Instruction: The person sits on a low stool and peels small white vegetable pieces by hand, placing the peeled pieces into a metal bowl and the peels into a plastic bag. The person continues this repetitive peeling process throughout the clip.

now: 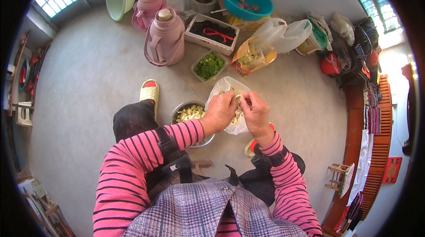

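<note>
My left hand [221, 111] and my right hand [256, 114] meet above a white plastic bag [228, 84], fingertips pinched together. Between them is a small pale yellowish piece [238, 97], too small to name by kind. More pale pieces lie in the bag, partly hidden behind my hands. Just left of the bag, a round metal bowl [203, 143] on the floor holds many cut pale yellow pieces [191, 113]. My left forearm crosses over the bowl's right part.
Ahead stand a plastic tub of chopped greens [209, 66], an orange and clear plastic bag [253, 57], a white foam box [208, 41], two pink thermos flasks [167, 37] and a teal basin [248, 1]. A small stool [340, 179] is at the right. My slippered foot [149, 93] is left of the bowl.
</note>
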Demonstrator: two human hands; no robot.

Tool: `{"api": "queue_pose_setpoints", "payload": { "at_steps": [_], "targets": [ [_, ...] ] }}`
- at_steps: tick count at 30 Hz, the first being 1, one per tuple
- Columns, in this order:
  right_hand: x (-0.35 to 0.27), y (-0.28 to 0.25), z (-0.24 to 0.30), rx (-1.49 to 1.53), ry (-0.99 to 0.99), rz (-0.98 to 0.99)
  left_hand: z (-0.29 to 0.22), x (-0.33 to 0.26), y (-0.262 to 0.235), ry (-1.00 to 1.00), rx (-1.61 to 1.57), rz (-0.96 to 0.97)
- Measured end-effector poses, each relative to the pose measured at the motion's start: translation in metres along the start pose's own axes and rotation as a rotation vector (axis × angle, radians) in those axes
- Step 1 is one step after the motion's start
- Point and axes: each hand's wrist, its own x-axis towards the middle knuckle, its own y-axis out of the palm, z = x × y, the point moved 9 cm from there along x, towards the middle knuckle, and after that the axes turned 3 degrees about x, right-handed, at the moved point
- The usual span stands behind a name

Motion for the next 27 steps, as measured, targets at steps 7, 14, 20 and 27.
{"api": "queue_pose_setpoints", "payload": {
  "at_steps": [7, 14, 20, 27],
  "targets": [
    [0.004, -0.010, 0.003, 0.142, 0.050, 0.009, -0.007, 0.003, -0.011, 0.033, -0.058, 0.018],
    [0.006, -0.006, 0.014, 0.006, -0.047, 0.117, -0.010, 0.002, -0.008, 0.068, 0.008, 0.091],
    [0.007, -0.002, 0.006, 0.003, -0.077, 0.263, -0.008, 0.006, -0.003, 0.005, -0.078, 0.272],
    [-0.004, 0.004, -0.009, 0.596, 0.324, 0.378, -0.004, 0.008, 0.006, -0.157, -0.440, 0.547]
  ]
}}
